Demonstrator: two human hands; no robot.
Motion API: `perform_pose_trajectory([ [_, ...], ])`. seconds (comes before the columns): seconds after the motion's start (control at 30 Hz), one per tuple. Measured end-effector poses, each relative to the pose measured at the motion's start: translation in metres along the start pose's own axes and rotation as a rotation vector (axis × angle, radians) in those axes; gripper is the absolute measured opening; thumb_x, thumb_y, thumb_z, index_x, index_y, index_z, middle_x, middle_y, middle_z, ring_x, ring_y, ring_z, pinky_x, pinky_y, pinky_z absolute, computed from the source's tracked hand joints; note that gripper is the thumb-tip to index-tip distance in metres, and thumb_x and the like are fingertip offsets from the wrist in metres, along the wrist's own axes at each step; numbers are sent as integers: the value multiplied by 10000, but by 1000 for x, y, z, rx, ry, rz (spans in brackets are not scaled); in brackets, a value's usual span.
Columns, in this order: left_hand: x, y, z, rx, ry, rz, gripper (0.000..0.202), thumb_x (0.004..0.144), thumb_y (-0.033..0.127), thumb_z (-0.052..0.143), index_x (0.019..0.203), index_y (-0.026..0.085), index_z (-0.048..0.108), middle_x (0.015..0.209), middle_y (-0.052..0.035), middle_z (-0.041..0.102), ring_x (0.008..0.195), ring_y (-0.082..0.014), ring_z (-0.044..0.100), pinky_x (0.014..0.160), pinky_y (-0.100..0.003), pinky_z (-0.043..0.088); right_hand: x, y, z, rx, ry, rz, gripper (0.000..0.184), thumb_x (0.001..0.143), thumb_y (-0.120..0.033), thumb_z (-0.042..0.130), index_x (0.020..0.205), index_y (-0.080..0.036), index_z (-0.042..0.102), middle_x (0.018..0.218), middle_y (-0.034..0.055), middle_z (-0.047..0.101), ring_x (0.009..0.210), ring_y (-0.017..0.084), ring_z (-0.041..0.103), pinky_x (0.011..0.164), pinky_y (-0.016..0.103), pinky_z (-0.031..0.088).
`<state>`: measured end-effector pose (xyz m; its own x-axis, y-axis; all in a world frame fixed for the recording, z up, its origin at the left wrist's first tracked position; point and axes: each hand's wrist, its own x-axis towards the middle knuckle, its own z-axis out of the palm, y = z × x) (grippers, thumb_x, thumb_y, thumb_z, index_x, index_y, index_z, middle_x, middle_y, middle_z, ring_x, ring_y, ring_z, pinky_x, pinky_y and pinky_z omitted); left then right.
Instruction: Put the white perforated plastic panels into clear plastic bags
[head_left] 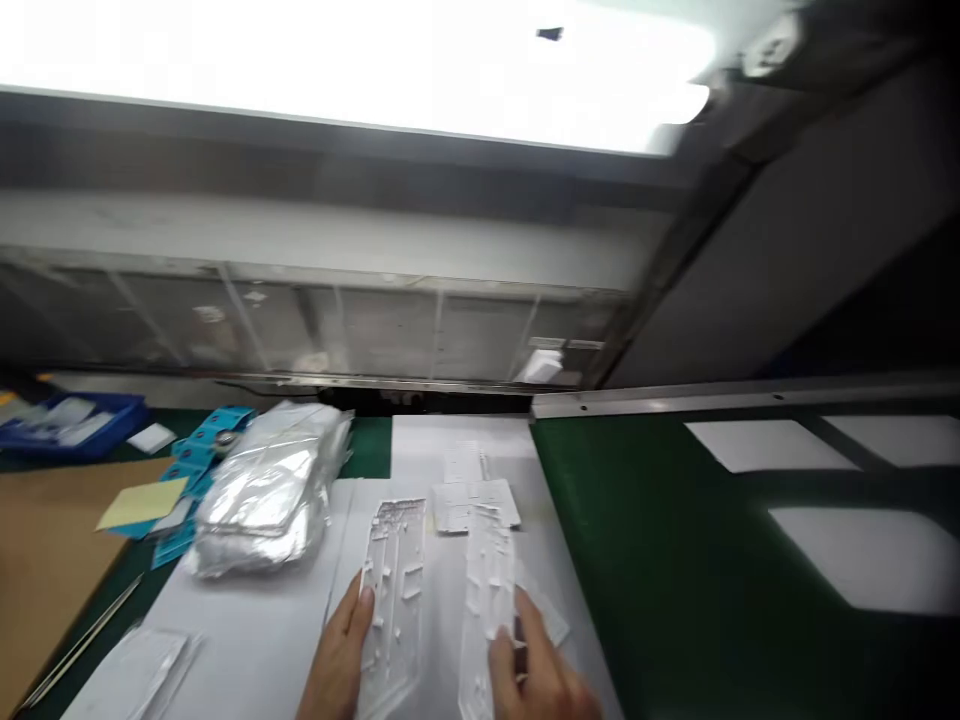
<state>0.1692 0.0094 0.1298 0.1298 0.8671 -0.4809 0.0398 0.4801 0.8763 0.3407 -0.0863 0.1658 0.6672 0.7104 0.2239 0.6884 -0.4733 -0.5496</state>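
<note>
My left hand is closed on the edge of a long white moulded plastic piece, its ribs and small raised posts facing me. In my right hand is a second, narrower white ribbed plastic piece, pinched between thumb and fingers. The two pieces are held upright side by side, a gap between them. Something dark shows between the right fingers, too small to name. Just beyond the pieces, a flat white part lies on the white sheet. Some motion blur softens the details.
At the left is a stack of clear plastic bags, with blue strips, a yellow note, tweezers, brown cardboard and a blue tray. Green mat covers the right side. A bright lamp hangs above.
</note>
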Motion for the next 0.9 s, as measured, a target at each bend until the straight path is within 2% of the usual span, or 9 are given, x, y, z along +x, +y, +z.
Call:
perform_pose_trajectory([
  [0.2, -20, -43, -68, -375, 95, -117, 566, 764, 516, 589, 1256, 265, 468, 1464, 6, 313, 1378, -232, 138, 1149, -347, 114, -55, -119, 74, -328, -372, -548, 441, 759, -150, 432, 1185, -149, 547, 822, 90, 659, 625, 256, 645, 490, 348, 502],
  [0.27, -23, -41, -91, -454, 153, -145, 556, 755, 495, 613, 1243, 269, 472, 1486, 19, 260, 1384, -209, 99, 1149, -326, 98, -75, -144, 85, -298, -413, -626, 456, 728, -179, 494, 1181, -178, 542, 859, 86, 639, 652, 263, 639, 512, 369, 514],
  [0.37, -30, -22, -122, -644, 129, -198, 565, 744, 435, 654, 1248, 261, 467, 1400, -37, 424, 1342, -260, 258, 1112, -380, 249, -90, -156, 93, -37, -425, -710, 394, 749, -273, 542, 1142, -241, 546, 978, 81, 632, 787, 261, 627, 648, 385, 525],
  [0.43, -34, -4, -139, -798, 5, -224, 587, 762, 414, 641, 1286, 252, 432, 1265, -81, 563, 1235, -304, 436, 1019, -438, 386, -88, -151, 94, 145, -389, -609, 396, 792, -349, 525, 1172, -237, 511, 1073, 95, 610, 934, 270, 590, 762, 391, 502],
  [0.5, -37, 9, -152, -898, -123, -237, 609, 779, 418, 619, 1318, 242, 398, 1190, -109, 612, 1126, -318, 541, 932, -464, 453, -81, -142, 96, 250, -427, -344, 484, 806, -442, 504, 1223, -198, 460, 1087, 106, 599, 946, 258, 577, 788, 381, 490],
  [0.6, -35, 13, -164, -910, -191, -236, 660, 756, 416, 652, 1333, 244, 382, 1164, -120, 623, 1052, -312, 590, 896, -448, 469, -71, -129, 102, 363, -708, 16, 450, 761, -517, 508, 1055, -179, 557, 880, 56, 637, 784, 215, 593, 685, 321, 500],
  [0.67, -31, 8, -166, -878, -209, -229, 674, 749, 411, 665, 1336, 247, 379, 1158, -122, 624, 1036, -305, 599, 899, -439, 462, -69, -122, 106, 421, -785, 108, 380, 745, -528, 510, 895, -188, 590, 811, 40, 641, 776, 206, 595, 683, 296, 490],
  [0.8, -26, 5, -163, -827, -241, -217, 649, 771, 411, 643, 1339, 248, 375, 1153, -130, 620, 1021, -297, 604, 889, -438, 458, -71, -116, 112, 455, -628, 229, 555, 676, -600, 578, 1035, -178, 551, 812, 42, 654, 760, 209, 610, 640, 291, 496],
  [0.9, -28, 10, -162, -840, -267, -179, 628, 774, 409, 639, 1326, 234, 397, 1145, -133, 625, 1023, -305, 600, 874, -445, 462, -71, -115, 111, 486, -672, 225, 560, 652, -657, 570, 903, -158, 606, 740, 49, 664, 721, 213, 619, 636, 292, 510],
])
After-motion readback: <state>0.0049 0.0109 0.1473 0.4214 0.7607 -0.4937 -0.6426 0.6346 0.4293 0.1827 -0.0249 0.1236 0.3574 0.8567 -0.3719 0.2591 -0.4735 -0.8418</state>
